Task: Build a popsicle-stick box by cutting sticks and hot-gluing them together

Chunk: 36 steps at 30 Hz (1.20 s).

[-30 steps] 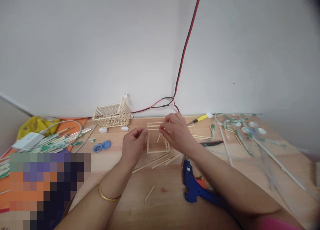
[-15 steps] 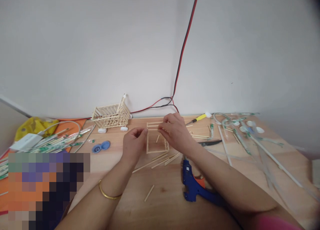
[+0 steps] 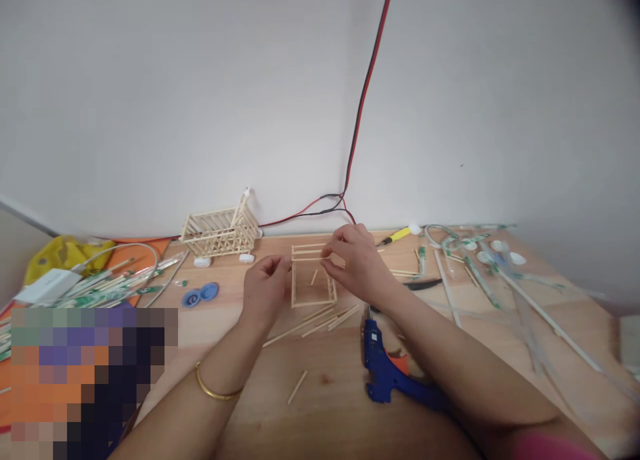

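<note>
A small rectangular frame of thin wooden sticks (image 3: 294, 287) lies on the table between my hands, with cross sticks near its far end. My left hand (image 3: 264, 288) is beside its left edge, thumb and forefinger pinched; whether anything is between them is hidden. Over the far right corner, my right hand (image 3: 357, 263) has its fingertips closed at the right end of a cross stick (image 3: 306, 259). Loose cut sticks (image 3: 320, 321) lie just in front of the frame. A blue glue gun (image 3: 383, 370) rests below my right forearm.
A stick-built cart (image 3: 220, 233) with white wheels stands against the wall. Blue caps (image 3: 200, 295) and packaged sticks (image 3: 117, 277) lie left. On the right are a yellow-handled tool (image 3: 397, 236), a dark blade (image 3: 425, 285), plastic wrappers and white caps. A red-black cable (image 3: 367, 100) runs down the wall.
My hands have drawn slightly apart, the left moving a little left off the frame's edge and the right a little to the right. The whole view has shifted slightly.
</note>
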Each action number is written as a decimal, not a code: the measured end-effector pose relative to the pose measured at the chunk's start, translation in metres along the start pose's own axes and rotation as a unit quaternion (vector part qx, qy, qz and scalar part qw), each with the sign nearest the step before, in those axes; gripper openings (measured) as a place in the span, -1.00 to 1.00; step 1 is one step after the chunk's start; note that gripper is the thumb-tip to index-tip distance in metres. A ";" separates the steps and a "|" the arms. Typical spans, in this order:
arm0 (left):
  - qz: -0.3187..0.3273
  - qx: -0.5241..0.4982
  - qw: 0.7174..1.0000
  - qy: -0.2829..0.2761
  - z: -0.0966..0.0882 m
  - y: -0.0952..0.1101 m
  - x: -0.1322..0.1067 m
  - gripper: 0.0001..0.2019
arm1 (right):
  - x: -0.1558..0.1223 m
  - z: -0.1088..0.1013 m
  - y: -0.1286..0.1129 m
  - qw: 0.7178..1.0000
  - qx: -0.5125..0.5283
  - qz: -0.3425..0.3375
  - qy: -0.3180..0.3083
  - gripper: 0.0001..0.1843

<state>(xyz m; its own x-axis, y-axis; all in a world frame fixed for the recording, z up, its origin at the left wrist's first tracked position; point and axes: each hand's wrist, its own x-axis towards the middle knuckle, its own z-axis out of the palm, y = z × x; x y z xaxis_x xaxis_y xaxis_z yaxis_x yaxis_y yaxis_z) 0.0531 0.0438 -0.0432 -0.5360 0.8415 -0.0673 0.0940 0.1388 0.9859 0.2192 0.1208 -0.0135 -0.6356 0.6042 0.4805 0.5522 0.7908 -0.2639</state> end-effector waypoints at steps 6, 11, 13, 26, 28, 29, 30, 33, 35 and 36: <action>-0.004 -0.023 1.000 -0.009 0.001 -0.002 0.000 -0.74 | 0.000 0.003 0.001 1.000 0.001 -0.003 -0.009 -0.90; 0.002 -0.032 0.999 -0.010 0.000 -0.006 0.002 -0.73 | -0.003 -0.006 0.004 0.997 0.019 0.060 -0.038 -0.84; 0.016 -0.012 1.000 -0.006 0.000 -0.006 0.002 -0.73 | -0.004 -0.010 0.006 0.990 0.022 0.118 -0.069 -0.88; 0.211 0.214 0.953 0.045 -0.004 -0.007 0.001 -0.83 | -0.003 -0.012 0.008 0.971 0.105 0.159 -0.143 -0.81; 0.249 0.239 0.938 0.046 -0.005 -0.007 0.000 -0.84 | -0.003 -0.011 0.008 0.972 0.104 0.158 -0.142 -0.81; 0.265 0.249 0.930 0.048 -0.005 -0.006 0.000 -0.85 | -0.003 -0.011 0.009 0.972 0.103 0.158 -0.142 -0.81; 0.279 0.258 0.924 0.049 -0.005 -0.005 -0.001 -0.85 | -0.003 -0.010 0.009 0.972 0.103 0.157 -0.142 -0.81; 0.300 0.274 0.912 0.052 -0.004 -0.004 -0.001 -0.84 | -0.004 -0.009 0.011 0.973 0.102 0.154 -0.138 -0.81; 0.291 0.276 0.915 0.054 -0.004 -0.003 -0.002 -0.83 | -0.004 -0.008 0.012 0.973 0.103 0.154 -0.137 -0.81; 0.280 0.276 0.918 0.054 -0.004 -0.004 -0.002 -0.83 | -0.004 -0.008 0.012 0.973 0.105 0.154 -0.138 -0.81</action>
<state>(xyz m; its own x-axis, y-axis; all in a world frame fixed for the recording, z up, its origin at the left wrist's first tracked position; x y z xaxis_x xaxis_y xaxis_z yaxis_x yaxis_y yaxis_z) 0.0505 0.0399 -0.0460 -0.3518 0.8085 0.4718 0.7745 -0.0317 0.6318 0.2329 0.1266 -0.0119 -0.5944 0.7958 0.1161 0.6359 0.5534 -0.5379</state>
